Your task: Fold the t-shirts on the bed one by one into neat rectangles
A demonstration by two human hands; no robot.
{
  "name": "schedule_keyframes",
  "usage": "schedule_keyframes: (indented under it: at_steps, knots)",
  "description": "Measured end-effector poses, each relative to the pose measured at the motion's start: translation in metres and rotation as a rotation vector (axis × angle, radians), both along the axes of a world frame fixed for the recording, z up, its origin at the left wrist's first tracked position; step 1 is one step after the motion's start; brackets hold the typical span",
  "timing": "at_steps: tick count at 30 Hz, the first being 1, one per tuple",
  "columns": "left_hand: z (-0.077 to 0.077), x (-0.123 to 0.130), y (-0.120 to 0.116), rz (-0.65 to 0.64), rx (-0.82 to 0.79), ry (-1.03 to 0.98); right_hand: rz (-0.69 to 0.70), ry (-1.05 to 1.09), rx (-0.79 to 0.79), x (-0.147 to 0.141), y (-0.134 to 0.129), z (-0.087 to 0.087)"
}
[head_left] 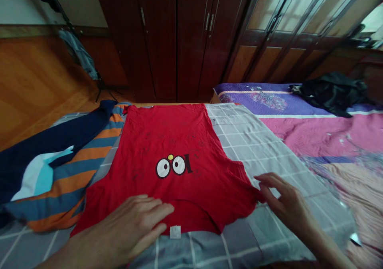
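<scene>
A red T-shirt (149, 137) lies spread on the bed, its neckline nearest me and its cartoon-eye print (171, 166) upside down. My left hand (140, 219) rests over the near part of the shirt beside the neckline, palm down, fingers loosely stretched. Just right of its thumb, a white label (175, 232) shows at the collar. At the right sleeve's corner is my right hand (281, 199), thumb and forefinger bent toward each other at the cuff. The sleeve is drawn out toward those fingertips, with creases running along it.
Left of the shirt lie an orange-and-grey striped garment (89, 153) and a dark navy one (74, 129) with a light blue figure. Grey checked bedding (245, 141) is underneath. A purple and pink bedspread (317, 129) carries a black garment (332, 91). Dark wardrobes (191, 41) stand behind.
</scene>
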State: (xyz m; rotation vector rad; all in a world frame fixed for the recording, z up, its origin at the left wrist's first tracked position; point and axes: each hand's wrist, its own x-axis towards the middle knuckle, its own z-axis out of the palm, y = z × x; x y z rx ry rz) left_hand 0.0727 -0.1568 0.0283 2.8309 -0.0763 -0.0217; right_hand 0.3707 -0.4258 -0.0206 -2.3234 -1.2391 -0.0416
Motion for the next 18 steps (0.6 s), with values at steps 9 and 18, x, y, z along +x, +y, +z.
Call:
schedule_keyframes:
  at_steps: [9,18]
  knots:
    - [-0.02,0.143,-0.088,-0.376,0.103,-0.179,-0.192,0.39,-0.086,0.035,0.068,0.0]
    - [-0.054,0.164,-0.114,-0.32,0.012,-0.313,-0.281,0.773,0.059,0.037,0.075,0.006]
